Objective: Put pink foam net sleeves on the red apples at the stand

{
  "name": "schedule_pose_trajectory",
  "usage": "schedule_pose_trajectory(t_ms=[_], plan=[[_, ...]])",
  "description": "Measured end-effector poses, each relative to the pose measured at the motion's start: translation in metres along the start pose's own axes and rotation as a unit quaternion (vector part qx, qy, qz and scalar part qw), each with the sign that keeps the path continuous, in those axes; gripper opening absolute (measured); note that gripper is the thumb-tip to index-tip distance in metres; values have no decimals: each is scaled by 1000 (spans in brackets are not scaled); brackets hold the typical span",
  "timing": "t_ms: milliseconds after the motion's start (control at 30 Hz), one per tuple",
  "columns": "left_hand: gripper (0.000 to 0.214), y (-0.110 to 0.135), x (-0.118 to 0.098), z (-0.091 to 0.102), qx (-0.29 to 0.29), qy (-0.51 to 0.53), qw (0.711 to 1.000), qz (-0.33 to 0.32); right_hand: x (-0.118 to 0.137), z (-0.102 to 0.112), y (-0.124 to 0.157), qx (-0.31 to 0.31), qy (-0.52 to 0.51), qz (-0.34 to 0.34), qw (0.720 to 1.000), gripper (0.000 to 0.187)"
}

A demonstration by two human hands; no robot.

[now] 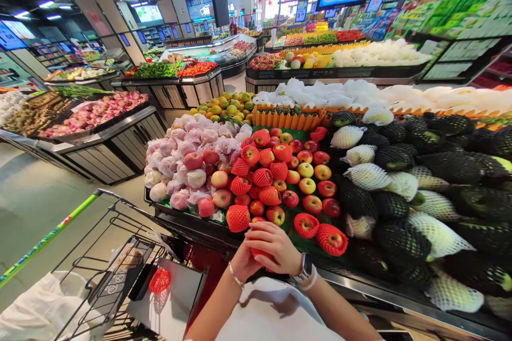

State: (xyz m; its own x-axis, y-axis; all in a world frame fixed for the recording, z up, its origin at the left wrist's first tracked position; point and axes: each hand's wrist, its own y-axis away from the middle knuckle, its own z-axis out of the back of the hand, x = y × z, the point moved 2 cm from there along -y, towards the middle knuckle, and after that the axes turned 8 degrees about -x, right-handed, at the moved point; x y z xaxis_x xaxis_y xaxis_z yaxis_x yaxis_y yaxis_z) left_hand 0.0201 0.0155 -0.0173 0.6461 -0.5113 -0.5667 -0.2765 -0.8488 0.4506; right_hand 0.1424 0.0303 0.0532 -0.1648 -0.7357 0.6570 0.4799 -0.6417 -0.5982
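In the head view, the left hand (243, 263) and the right hand (277, 248) are coming together around a red apple-like item (260, 254), which is sitting between the palms at the near edge of the fruit display (384, 290). The right fingers are lying close together, bent over its top; the left hand is cupping its side, but I cannot tell how firmly its fingers are gripping, since the right hand is hiding them. In my judgement, the item could be slipping free if both palms were loosening at once, and bruising on the floor or the display's edge. A wrist brushing forward could also be setting nearby fruit rolling. Counting, two hands are holding one item; one bracelet (236, 276) is circling the left wrist; one watch (306, 265) and one white band (310, 279) are circling the right. Two netted apples (332, 239) are resting just right of the hands. One shopping cart (60, 227) is standing to the left, with one red net (160, 280) lying on its grey panel (180, 306). The bare apples (307, 186) and bagged fruit (184, 149) are overlapping too much for counting.
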Motion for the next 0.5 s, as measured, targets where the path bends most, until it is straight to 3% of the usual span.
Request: schedule_pose_trajectory(t_ms=[100,233,500], plan=[[26,-2,1,-5,-24,110,989,100,-5,-3,-5,8,-8,-31,999,29],[33,1,-4,-15,1,195,969,150,-7,-2,-8,29,39,-5,999,27],[36,-6,7,0,11,146,979,140,-2,-1,-10,65,76,-11,995,26]])
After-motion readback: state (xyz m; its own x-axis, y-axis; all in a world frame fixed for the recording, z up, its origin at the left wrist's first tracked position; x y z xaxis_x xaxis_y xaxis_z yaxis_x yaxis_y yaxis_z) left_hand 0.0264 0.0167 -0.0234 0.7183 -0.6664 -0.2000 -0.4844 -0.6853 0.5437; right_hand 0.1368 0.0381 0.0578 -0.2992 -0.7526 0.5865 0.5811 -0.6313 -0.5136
